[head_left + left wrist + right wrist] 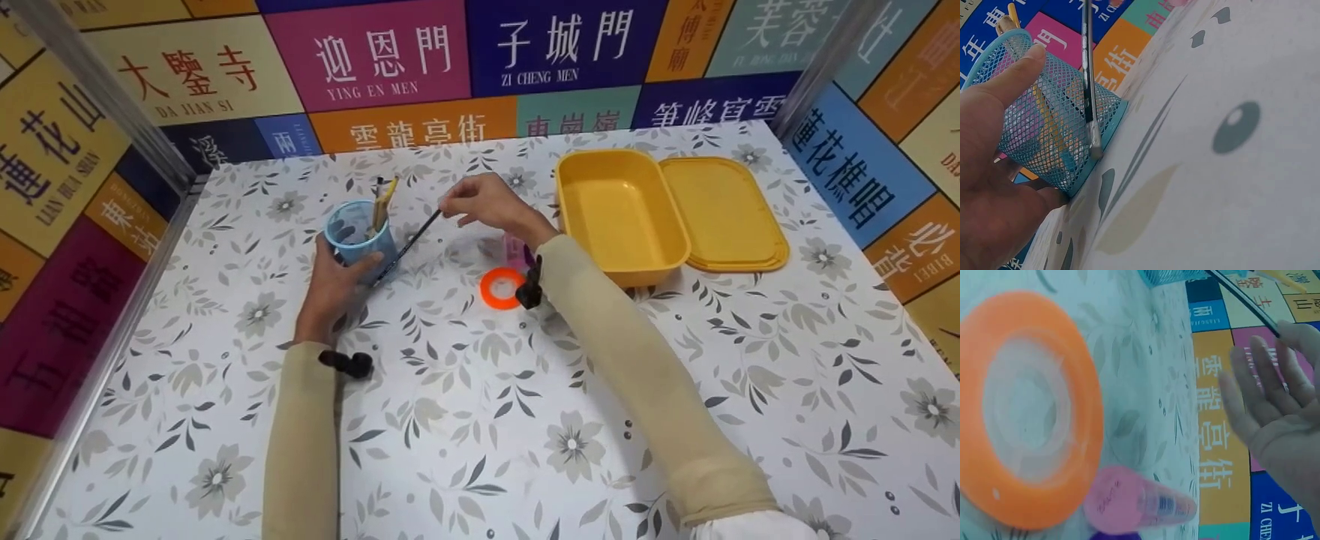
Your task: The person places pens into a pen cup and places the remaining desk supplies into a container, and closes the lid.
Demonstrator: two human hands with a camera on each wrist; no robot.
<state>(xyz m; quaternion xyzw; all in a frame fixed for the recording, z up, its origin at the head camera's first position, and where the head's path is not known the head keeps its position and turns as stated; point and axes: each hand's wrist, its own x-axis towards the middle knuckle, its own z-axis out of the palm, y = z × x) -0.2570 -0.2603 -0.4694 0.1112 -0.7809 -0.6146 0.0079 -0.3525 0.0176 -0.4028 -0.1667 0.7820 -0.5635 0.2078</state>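
Observation:
A light blue mesh pen cup stands at the left of the table, and my left hand grips its side. In the left wrist view the thumb lies along the mesh of the cup. My right hand pinches one end of a dark pencil. The pencil slants down outside the cup; its silver-banded lower end shows in front of the mesh in the left wrist view. Inside the cup are a yellow stick and other slim things, partly hidden.
A roll of orange tape lies near the right wrist. Behind it is a translucent pink container with a barcode label, beside a purple thing. At the right stands a yellow box with its yellow lid alongside. Printed panels surround the table.

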